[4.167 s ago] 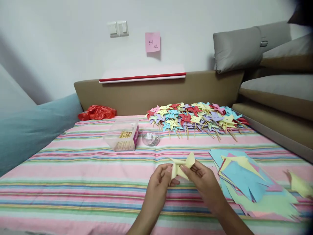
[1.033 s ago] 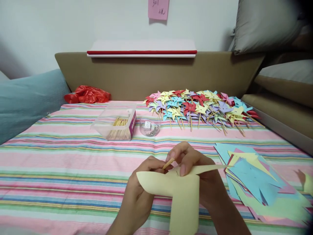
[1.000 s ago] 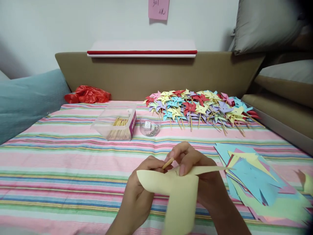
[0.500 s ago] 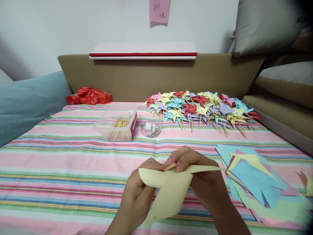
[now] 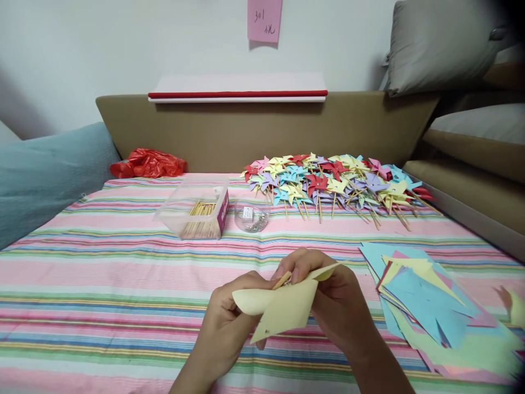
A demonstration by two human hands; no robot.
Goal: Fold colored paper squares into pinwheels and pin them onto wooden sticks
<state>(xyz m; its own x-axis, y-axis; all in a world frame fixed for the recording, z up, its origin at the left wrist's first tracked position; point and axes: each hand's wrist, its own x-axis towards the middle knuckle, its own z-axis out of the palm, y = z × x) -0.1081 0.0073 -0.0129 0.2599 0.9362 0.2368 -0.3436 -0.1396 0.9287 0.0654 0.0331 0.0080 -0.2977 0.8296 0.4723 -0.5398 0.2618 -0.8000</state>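
Note:
A pale yellow paper pinwheel (image 5: 287,311) is between my two hands, low in the middle of the view. My left hand (image 5: 225,316) is closed round its left side, with the thumb by a short wooden stick (image 5: 282,280) whose end pokes up at the paper's centre. My right hand (image 5: 337,306) pinches the pinwheel near that same spot, thumb and fingertips pressed together. One paper blade points down to the left and shows a small hole near its tip. The fingertips partly hide the pinwheel's centre.
Wooden sticks fill a clear plastic box (image 5: 168,213) beside a round clear dish (image 5: 251,225) of small metal pieces. Many-coloured finished pinwheels (image 5: 336,183) lie at the back right. Cut paper sheets (image 5: 430,298) are piled at right. A red plastic bag (image 5: 150,164) lies back left.
The yellow pinwheel has been tilted and turned between my hands, so its lower blade now hangs less far down. The right blade points upward more. Both hands keep their grip.

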